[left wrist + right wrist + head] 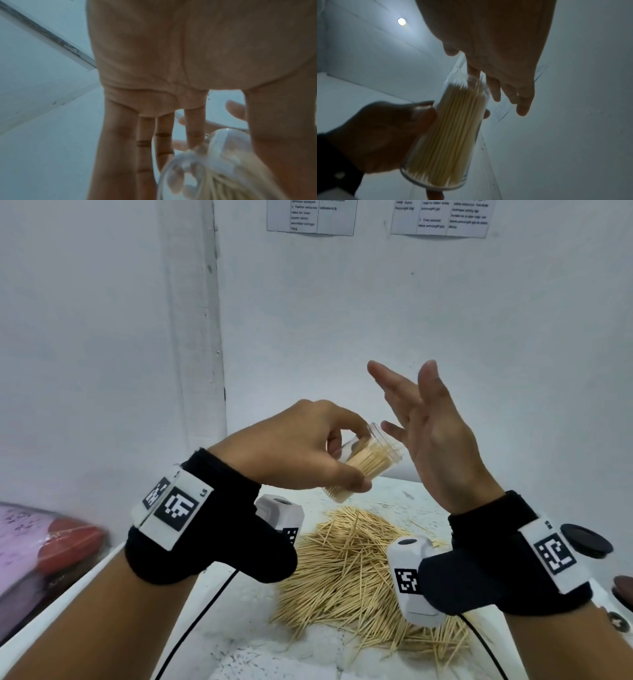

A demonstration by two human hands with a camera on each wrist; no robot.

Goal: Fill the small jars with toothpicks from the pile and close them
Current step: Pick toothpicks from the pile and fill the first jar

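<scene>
Fingers and thumb of the left hand (301,446) wrap the small clear plastic jar (368,461), tilted above the loose wooden toothpick pile (356,573). Right hand (435,436) is flat and empty just beside its mouth, probably levelling sticks. Next: find a lid, none visible.

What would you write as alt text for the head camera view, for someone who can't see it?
A person's left hand grips a clear small jar packed with toothpicks, tilted above a loose pile of toothpicks on a white table. The right hand is open, fingers spread, beside the jar's mouth. Both wrists wear black bands with white marker tags.
</scene>
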